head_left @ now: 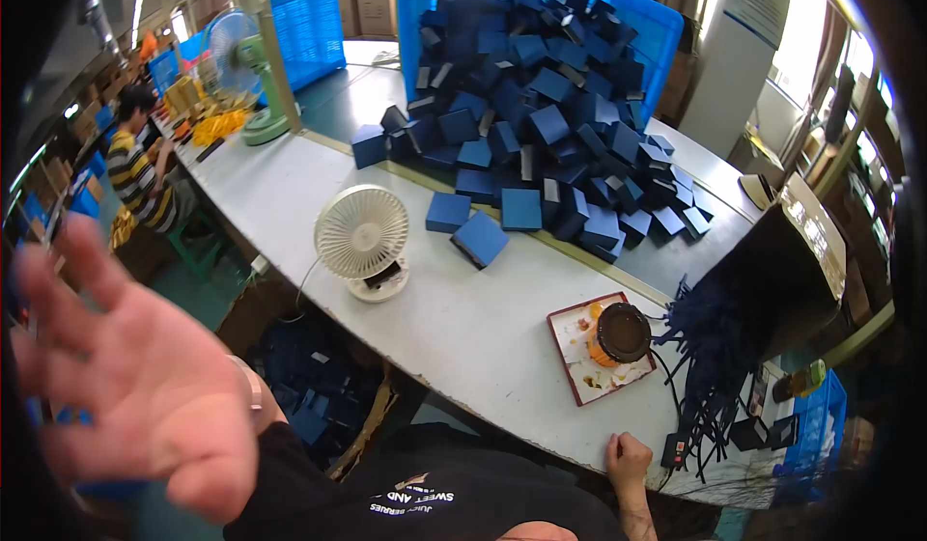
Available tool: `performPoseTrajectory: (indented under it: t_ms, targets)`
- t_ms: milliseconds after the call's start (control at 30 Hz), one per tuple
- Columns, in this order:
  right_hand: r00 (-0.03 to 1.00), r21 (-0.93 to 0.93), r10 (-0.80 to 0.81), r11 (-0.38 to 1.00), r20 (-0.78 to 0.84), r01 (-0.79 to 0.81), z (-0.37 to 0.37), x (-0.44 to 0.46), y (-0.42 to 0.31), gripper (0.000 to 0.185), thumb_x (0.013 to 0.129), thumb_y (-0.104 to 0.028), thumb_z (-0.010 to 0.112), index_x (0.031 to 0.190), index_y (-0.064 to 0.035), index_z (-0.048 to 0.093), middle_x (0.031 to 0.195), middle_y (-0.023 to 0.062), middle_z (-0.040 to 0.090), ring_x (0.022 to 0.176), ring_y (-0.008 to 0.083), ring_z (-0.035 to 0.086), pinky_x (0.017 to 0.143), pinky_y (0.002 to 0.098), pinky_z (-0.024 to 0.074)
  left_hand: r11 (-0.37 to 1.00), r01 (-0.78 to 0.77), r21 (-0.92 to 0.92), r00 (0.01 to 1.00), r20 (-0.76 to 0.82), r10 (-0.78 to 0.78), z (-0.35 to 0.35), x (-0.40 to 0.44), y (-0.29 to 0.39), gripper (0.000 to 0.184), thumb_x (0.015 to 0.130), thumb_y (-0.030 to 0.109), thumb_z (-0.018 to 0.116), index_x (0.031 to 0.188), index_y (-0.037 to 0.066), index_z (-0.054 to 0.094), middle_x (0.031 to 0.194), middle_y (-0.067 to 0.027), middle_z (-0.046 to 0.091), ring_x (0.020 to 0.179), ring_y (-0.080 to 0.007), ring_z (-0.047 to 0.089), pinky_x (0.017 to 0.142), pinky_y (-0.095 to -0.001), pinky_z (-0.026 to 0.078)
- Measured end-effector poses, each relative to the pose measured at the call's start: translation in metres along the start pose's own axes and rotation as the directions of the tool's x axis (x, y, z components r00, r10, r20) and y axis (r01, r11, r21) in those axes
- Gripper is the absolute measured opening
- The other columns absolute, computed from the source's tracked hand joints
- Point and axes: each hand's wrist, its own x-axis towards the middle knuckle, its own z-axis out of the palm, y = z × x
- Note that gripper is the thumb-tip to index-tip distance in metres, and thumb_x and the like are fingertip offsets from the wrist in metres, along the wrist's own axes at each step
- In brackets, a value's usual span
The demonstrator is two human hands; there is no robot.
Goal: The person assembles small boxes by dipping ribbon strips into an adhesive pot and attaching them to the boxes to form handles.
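My left hand [145,377] is raised close to the camera at the left, palm showing and fingers spread. Nothing is in it, and its fingertips are blurred. My right hand [630,456] rests as a loose fist on the front edge of the white table [463,338]. No object shows in its curled fingers. Nearest to it are a small black box with a red switch [675,450] and a shallow red-rimmed tray [581,387]. On that tray stands an orange pot with a dark round top [624,332].
Many dark blue boxes [521,210] spill from a tipped blue crate [661,25] onto the table. A white fan [365,237] stands left of centre. Dark strips [710,387] hang at the right. An open carton [367,435] holds more blue pieces below. A person [143,165] sits far left.
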Motion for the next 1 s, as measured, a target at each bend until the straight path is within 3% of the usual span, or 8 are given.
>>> performPoseTrajectory:
  t_ms: [133,300,367,467,567,667,833,1000]
  targets:
    - [1.0,-0.003,0.009,1.0,0.009,-0.009,0.001,0.002,-0.001,0.031,0.087,-0.014,0.07,0.063,-0.0085,0.05,0.056,0.0118,0.054,0.05,0.0348,0.057,0.05,0.0454,0.0429,0.689,0.472,-0.55,0.882,0.293,-0.37,0.078,-0.07,-0.009,0.041,0.091,0.016,0.075,0.128,0.011,0.057,0.11,-0.0108,0.061,0.102,-0.0316,0.062,0.082,-0.0417,0.054]
    - [0.999,-0.024,0.031,0.999,0.029,-0.031,-0.001,0.004,-0.001,0.031,0.085,-0.013,0.071,0.062,-0.0091,0.05,0.055,0.0118,0.053,0.049,0.0345,0.056,0.049,0.0454,0.043,0.657,0.753,-0.016,0.53,0.606,-0.593,0.163,-0.172,-0.035,0.005,0.089,0.005,0.074,0.088,0.001,0.071,0.082,-0.0136,0.071,0.094,-0.0316,0.068,0.079,-0.0395,0.056]
    - [0.997,-0.017,0.056,0.998,0.05,-0.055,-0.002,0.004,-0.003,0.031,0.085,-0.014,0.072,0.062,-0.0092,0.051,0.055,0.0118,0.053,0.049,0.0348,0.056,0.049,0.0457,0.0432,0.752,0.648,0.123,0.467,0.716,-0.519,0.181,-0.263,-0.084,0.022,0.087,0.015,0.078,0.104,0.002,0.072,0.105,-0.0184,0.071,0.112,-0.037,0.062,0.096,-0.0437,0.052]
    - [0.996,0.015,0.05,0.999,0.069,-0.051,-0.002,0.01,-0.001,0.03,0.086,-0.014,0.071,0.063,-0.0093,0.052,0.056,0.0118,0.055,0.05,0.0348,0.058,0.05,0.0454,0.0445,0.748,0.44,0.496,0.432,0.614,-0.661,0.206,-0.311,-0.092,0.062,0.078,0.027,0.085,0.132,0.006,0.061,0.138,-0.0231,0.055,0.129,-0.0393,0.049,0.111,-0.0456,0.042]
    - [0.996,0.007,0.076,0.997,0.045,-0.077,-0.01,0.013,-0.004,0.026,0.091,-0.012,0.069,0.069,-0.0075,0.056,0.058,0.0103,0.056,0.05,0.0323,0.059,0.05,0.0424,0.0445,0.625,0.351,0.697,0.135,0.622,-0.771,0.219,-0.336,-0.089,0.099,0.068,0.031,0.091,0.151,0.01,0.042,0.152,-0.0234,0.037,0.134,-0.042,0.042,0.115,-0.0476,0.036]
    - [0.952,0.209,0.302,0.935,-0.053,-0.285,-0.017,0.025,-0.007,0.017,0.096,-0.008,0.065,0.08,-0.0045,0.061,0.06,0.0076,0.059,0.05,0.028,0.059,0.05,0.0366,0.0453,0.597,0.501,0.627,0.199,0.587,-0.784,0.218,-0.371,-0.092,0.105,0.065,0.022,0.089,0.154,0.009,0.036,0.144,-0.0226,0.042,0.133,-0.0431,0.042,0.114,-0.0521,0.036]
    - [0.926,0.032,0.353,0.935,-0.134,-0.352,-0.081,0.096,0.011,0.004,0.093,-0.003,0.068,0.097,-0.0037,0.066,0.078,0.0111,0.064,0.057,0.0273,0.062,0.055,0.0348,0.0479,0.627,0.614,0.48,0.264,0.624,-0.735,0.194,-0.324,-0.046,0.108,0.064,0.016,0.086,0.156,0.004,0.031,0.14,-0.0218,0.043,0.132,-0.0414,0.041,0.114,-0.05,0.035]
    - [0.982,-0.096,0.15,0.986,0.116,-0.139,-0.078,0.148,0.094,0.019,0.081,-0.002,0.074,0.098,-0.0081,0.068,0.104,0.0081,0.062,0.098,0.0296,0.062,0.081,0.0404,0.0518,0.526,0.792,0.311,0.194,0.688,-0.7,0.183,-0.295,-0.003,0.113,0.062,0.014,0.086,0.157,0.001,0.027,0.138,-0.0219,0.044,0.13,-0.0398,0.044,0.114,-0.0476,0.036]
